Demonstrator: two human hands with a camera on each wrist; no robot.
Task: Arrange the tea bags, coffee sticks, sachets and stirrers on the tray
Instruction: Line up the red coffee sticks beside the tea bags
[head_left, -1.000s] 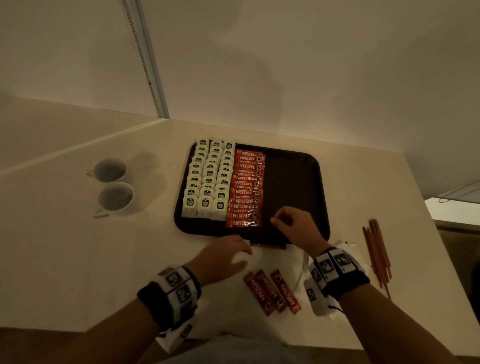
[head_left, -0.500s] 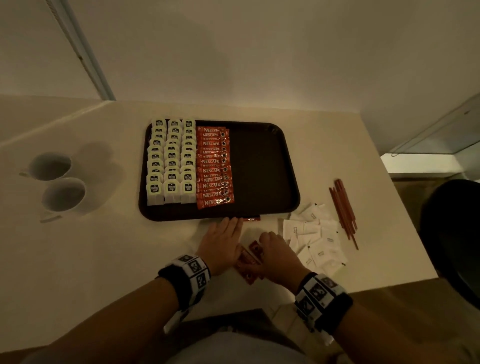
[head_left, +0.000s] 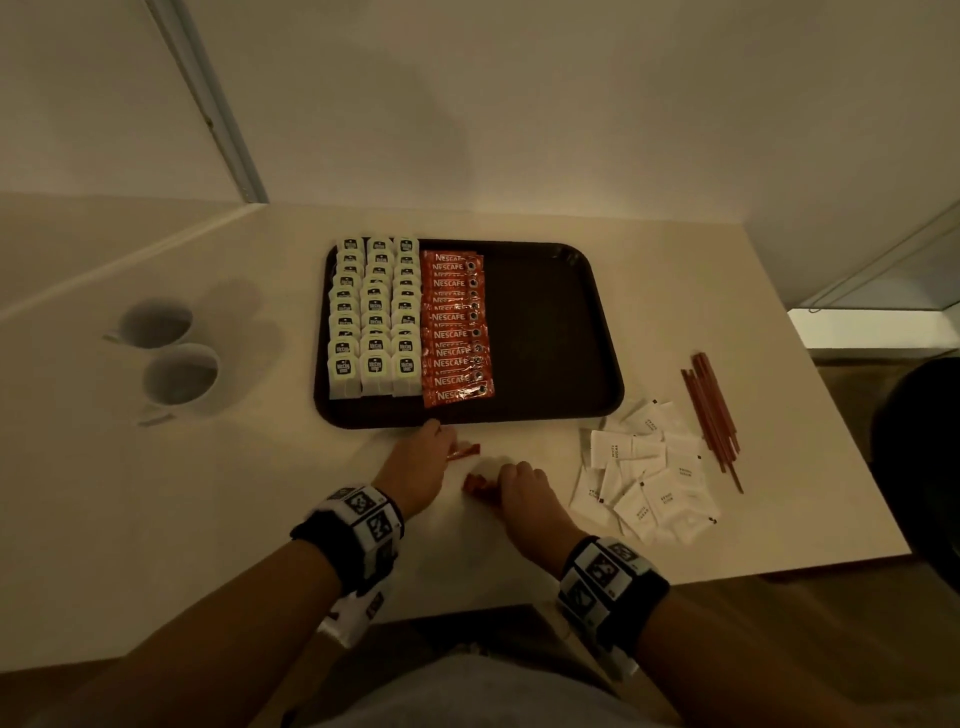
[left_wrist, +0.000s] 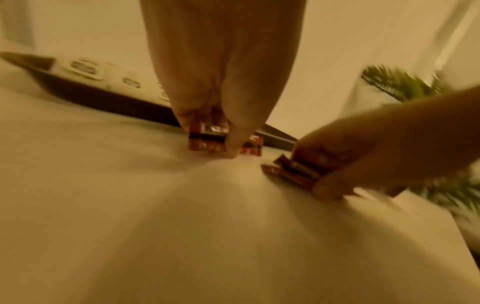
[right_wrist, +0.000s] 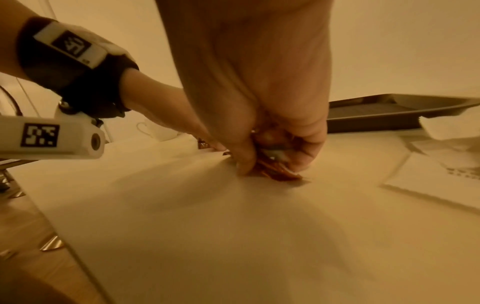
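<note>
Pale worktop carries a dark tray at frame centre, its left half filled with rows of tea bags and a column of coffee sticks. Below it, the left hand pinches loose sticks; the right hand grips another bunch. Sachets and stirrers lie lower right; two cups sit left.

- Tray: dark brown.
- Tea bags: white, with dark labels.
- Coffee sticks: red, white lettering.
- Sachets: white, small dark print.
- Stirrers: reddish brown.
- Cups: white.
- Wristbands: black, with black-and-white square markers.
</note>
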